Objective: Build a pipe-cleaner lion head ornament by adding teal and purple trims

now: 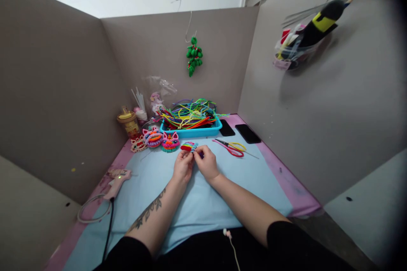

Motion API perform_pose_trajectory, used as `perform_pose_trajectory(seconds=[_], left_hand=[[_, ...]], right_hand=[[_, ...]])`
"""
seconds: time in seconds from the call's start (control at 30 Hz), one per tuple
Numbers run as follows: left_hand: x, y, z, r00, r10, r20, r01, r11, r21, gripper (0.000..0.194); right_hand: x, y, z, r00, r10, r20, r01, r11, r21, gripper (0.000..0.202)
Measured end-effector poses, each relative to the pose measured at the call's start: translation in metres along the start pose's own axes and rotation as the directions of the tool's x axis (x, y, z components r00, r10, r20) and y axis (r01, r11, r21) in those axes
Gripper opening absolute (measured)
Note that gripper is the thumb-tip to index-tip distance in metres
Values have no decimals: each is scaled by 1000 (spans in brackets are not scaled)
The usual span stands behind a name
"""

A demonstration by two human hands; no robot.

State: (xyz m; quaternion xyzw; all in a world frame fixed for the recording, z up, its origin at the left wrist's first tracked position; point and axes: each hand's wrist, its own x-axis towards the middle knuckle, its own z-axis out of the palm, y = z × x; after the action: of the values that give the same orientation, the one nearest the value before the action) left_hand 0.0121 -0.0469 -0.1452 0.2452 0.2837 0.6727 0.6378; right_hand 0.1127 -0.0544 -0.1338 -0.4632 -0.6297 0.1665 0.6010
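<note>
A small rainbow-striped pipe-cleaner piece (188, 146) with red, yellow, blue and pink bands is held up over the light blue cloth (232, 194). My left hand (183, 167) is closed around its lower edge. At its right side, my right hand (206, 162) pinches the light blue end, and a bit of dark purple shows under the fingers. The fingertips partly hide the piece. Just behind and to the left stand fuzzy animal-face figures, among them a pink one with a teal fringe (170, 142) and one with an orange mouth (152, 137).
Behind my hands is a blue tray (190, 132) heaped with coloured pipe cleaners (193, 112). Scissors (233, 148) and two phones (248, 134) lie to the right. A pink glue gun (118, 183) with its cable is at left. Grey partitions (178, 42) enclose the table.
</note>
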Motion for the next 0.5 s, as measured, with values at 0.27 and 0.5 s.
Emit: perform_pose_trajectory(seconds=[0.27, 0.5], left_hand=[[0, 0, 2, 996, 78, -38, -76, 996, 46, 34], [-3, 2, 7, 990, 139, -33, -134, 985, 112, 35]], right_hand=[[2, -1, -1, 990, 142, 24, -144, 982, 118, 5], [2, 1, -2, 996, 82, 25, -84, 992, 96, 5]])
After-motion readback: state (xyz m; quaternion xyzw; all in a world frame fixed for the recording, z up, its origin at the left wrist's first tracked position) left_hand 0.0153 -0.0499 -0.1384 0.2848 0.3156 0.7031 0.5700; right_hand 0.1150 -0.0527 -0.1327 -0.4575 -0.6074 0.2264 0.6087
